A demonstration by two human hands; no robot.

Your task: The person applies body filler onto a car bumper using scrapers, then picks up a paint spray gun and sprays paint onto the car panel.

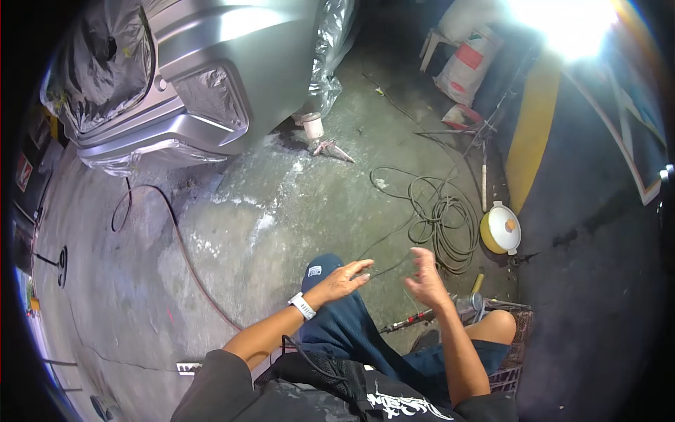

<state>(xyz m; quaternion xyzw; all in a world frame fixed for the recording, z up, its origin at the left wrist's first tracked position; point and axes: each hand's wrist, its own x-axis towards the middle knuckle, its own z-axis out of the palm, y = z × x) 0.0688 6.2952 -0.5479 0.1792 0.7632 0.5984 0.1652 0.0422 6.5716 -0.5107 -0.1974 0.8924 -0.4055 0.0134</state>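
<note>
My left hand (pixel 344 280), with a white watch (pixel 302 307) at its wrist, is held over my knee in dark blue trousers (pixel 330 320). Its fingers are stretched out and I see nothing in them. Facing it across a small gap, my right hand (pixel 426 283) is raised with loosely bent fingers apart, also holding nothing visible. A thin dark cable (pixel 394 266) runs along the floor behind the gap between the hands. Beyond my right hand lies a loose coil of dark cable or hose (pixel 450 232).
A silver car body (pixel 274 77) with plastic masking stands ahead left. Near it on the floor is a spray gun (pixel 314 129). A yellow pot with a white lid (pixel 503 226) and sacks (pixel 467 67) are at right. A reddish hose (pixel 184 253) crosses the floor toward a power strip (pixel 188 368).
</note>
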